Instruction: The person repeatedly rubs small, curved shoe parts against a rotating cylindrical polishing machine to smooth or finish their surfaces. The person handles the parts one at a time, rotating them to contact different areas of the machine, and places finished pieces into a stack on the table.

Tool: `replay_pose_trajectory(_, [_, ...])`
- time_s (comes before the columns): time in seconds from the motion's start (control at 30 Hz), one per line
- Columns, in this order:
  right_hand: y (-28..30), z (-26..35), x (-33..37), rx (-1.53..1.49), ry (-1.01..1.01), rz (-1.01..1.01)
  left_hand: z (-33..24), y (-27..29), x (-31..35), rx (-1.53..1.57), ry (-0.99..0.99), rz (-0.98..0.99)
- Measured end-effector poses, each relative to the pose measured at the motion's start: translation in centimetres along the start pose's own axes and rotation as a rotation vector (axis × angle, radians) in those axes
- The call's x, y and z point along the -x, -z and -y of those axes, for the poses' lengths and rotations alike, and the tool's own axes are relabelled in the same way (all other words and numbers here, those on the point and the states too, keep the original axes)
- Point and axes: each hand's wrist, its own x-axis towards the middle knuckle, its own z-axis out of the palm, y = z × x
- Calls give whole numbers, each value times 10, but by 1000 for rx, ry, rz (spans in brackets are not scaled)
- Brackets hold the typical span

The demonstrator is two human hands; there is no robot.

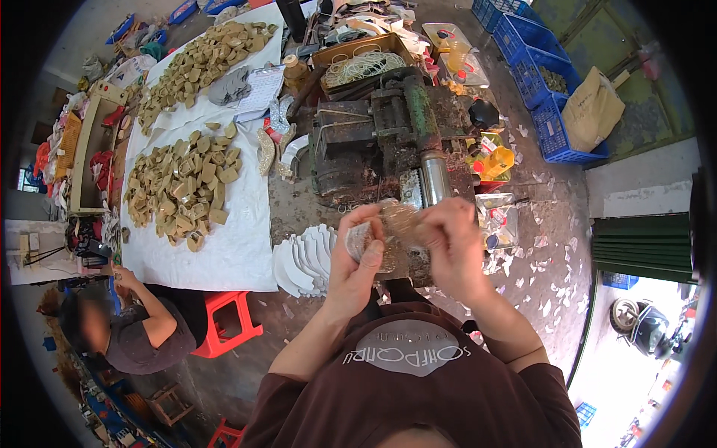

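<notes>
My left hand (352, 261) is closed around a whitish curved piece (359, 237), its thumb pressed across the front. Between my hands is a brown, glittery sheet-like piece (401, 221), blurred by motion. My right hand (450, 243) pinches its right side. Both hands are just in front of a dark, worn machine (358, 142) with a shiny metal roller (435, 179). To the left of my left hand, a fanned row of white curved pieces (302, 261) lies at the bench edge. Whether the brown and whitish pieces are joined is unclear.
Heaps of olive-green blocks (183, 179) lie on a white-covered table (254, 224) at left. Beside it sits another person (149, 321), near a red stool (228, 321). Blue crates (549, 123) line the right wall. Paper scraps (549, 272) litter the floor.
</notes>
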Motion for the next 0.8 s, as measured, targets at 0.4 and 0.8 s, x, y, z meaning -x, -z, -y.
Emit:
replay_pose_trajectory(0.4, [82, -45, -8, 420, -196, 219, 4, 15, -4, -712, -70, 183])
replay_pose_trajectory(0.8, [93, -62, 5, 400, -335, 280, 23, -11, -12, -773, -39, 368])
